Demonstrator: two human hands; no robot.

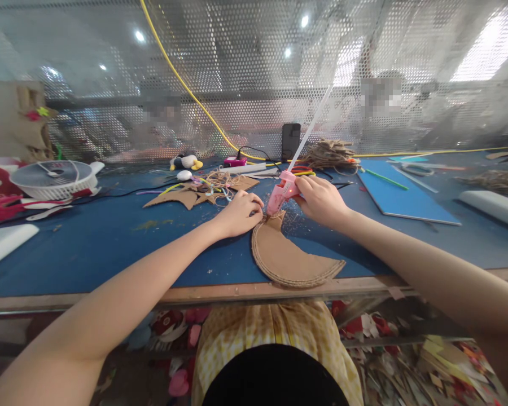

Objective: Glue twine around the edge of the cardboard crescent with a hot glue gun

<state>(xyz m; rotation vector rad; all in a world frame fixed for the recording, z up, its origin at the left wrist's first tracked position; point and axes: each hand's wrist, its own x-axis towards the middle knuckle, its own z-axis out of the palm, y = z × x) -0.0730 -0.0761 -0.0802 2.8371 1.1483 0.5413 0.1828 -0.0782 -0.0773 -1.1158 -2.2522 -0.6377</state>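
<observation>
My right hand (322, 198) is wrapped round a pink hot glue gun (280, 192), its nozzle pointing down at the upper tip of a cardboard crescent (296, 251). A long clear glue stick (311, 129) juts up from the back of the gun. The crescent lies flat near the table's front edge, with layered, ridged material along its outer curve. My left hand (241, 214) rests just left of the nozzle, fingers curled and closed at the crescent's upper end. Whatever those fingertips pinch is hidden.
Cardboard scraps (186, 194) and tangled cords lie behind my left hand. A phone (290, 141) leans on the perforated screen, beside a twine bundle (330, 153). At right sits a blue board (402, 192); at left, a white basket (55, 179). A yellow cable (186, 84) hangs across the screen.
</observation>
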